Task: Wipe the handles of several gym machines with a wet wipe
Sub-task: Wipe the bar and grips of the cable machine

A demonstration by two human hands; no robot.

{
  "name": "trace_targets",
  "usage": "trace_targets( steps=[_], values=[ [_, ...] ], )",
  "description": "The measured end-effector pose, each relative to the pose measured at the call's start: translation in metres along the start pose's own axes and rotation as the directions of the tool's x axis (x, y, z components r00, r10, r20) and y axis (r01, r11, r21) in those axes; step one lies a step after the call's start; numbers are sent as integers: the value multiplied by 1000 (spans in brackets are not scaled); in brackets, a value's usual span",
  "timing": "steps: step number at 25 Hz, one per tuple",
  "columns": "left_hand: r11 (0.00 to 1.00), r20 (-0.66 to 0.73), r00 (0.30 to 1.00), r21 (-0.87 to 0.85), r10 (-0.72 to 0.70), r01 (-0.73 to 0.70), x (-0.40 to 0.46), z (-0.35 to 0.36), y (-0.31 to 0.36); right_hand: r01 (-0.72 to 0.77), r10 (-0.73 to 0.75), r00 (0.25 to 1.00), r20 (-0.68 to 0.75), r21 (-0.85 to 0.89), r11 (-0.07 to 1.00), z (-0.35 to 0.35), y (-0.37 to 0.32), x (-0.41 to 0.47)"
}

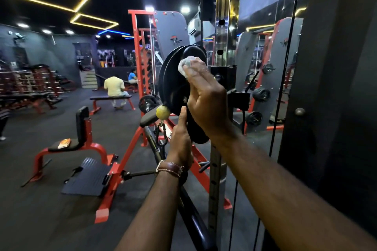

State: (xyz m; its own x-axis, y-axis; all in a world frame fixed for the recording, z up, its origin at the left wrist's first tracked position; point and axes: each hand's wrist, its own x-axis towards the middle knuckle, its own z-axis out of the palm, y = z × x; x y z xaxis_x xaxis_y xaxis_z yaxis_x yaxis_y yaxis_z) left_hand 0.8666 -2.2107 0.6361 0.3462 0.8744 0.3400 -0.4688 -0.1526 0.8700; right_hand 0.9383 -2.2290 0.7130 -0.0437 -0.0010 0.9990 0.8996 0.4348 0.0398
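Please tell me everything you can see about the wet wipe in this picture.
The wipe is white, crumpled into a small wad, and looks thin and damp, with a slight shine. The right hand pinches it in its fingertips and presses it against the upper face of the black pulley, near the chrome post. Only the part sticking out past the fingers shows; the rest is hidden under them. The left hand does not touch the wipe; it holds the pulley's lower edge.

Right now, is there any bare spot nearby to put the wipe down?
The footplate beside the red seat frame is bare. The seat already holds a packet. Around the pulley it's crowded: both hands, chain, ball stopper.
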Motion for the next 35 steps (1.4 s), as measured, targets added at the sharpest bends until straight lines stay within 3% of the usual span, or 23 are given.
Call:
trace_targets(
  steps=[3, 4, 6, 8, 10, 12, 14, 16, 18, 20, 22, 23, 27, 31, 35],
  values=[
    [1000, -1, 1000, 19, -21, 21, 3, 1, 6, -217, 223, 964, -144, 57, 974, -1, -3, -16],
    [1000, -2, 1000, 3, -21, 21, 4, 1, 7, -205, 207, 965, -159, 30, 978, -2, -7, -26],
    [1000, -14, 1000, -19, -23, 23, 4, 3, 8, -14, 13, 1000, -26, -64, 998, -3, -7, -31],
    [1000, -4, 1000, -9, -20, 20, 3, 5, 10, 172, -142, 972, 186, -159, 972, -3, -1, -4],
    [999, 37, 999, 35, -21, 19, 3, 4, 10, 71, -32, 969, 245, -153, 986, -5, -2, 27],
    [998, 80, 997, 66, -20, 15, 3, 2, 10, -246, 250, 960, 125, -52, 968, -7, -3, 38],
    [999, 68, 998, 42, -18, 15, 5, 0, 7, -402, 403, 915, -18, 58, 914, -6, -16, 25],
    [999, 53, 998, -12, -33, 33, 4, 0, 7, -308, 313, 946, -91, 60, 949, -4, -24, 8],
    [999, 87, 995, -3, -41, 42, 4, 0, 8, -132, 132, 990, -40, -10, 991, -5, -15, 12],
    [999, 113, 993, -9, -46, 47, 3, -1, 10, -294, 294, 955, -31, 21, 956, -4, -14, 23],
    [998, 125, 990, -22, -61, 64, 5, -6, 10, -546, 557, 825, -99, 116, 830, -4, -24, 14],
    [997, 141, 988, -26, -65, 70, 7, -10, 9, -603, 611, 775, -158, 103, 791, -4, -32, 0],
    [998, 219, 974, 10, -55, 55, 11, -17, 4, -513, 507, 837, -205, 28, 858, -1, -49, -29],
    [996, 292, 953, -18, -79, 88, 18, -22, 10, -589, 569, 769, -291, 23, 808, 8, -42, -5],
    [993, 350, 929, 16, -118, 119, 36, -22, 13, -593, 548, 802, -238, -206, 778, -2, -61, -48]
  ],
)
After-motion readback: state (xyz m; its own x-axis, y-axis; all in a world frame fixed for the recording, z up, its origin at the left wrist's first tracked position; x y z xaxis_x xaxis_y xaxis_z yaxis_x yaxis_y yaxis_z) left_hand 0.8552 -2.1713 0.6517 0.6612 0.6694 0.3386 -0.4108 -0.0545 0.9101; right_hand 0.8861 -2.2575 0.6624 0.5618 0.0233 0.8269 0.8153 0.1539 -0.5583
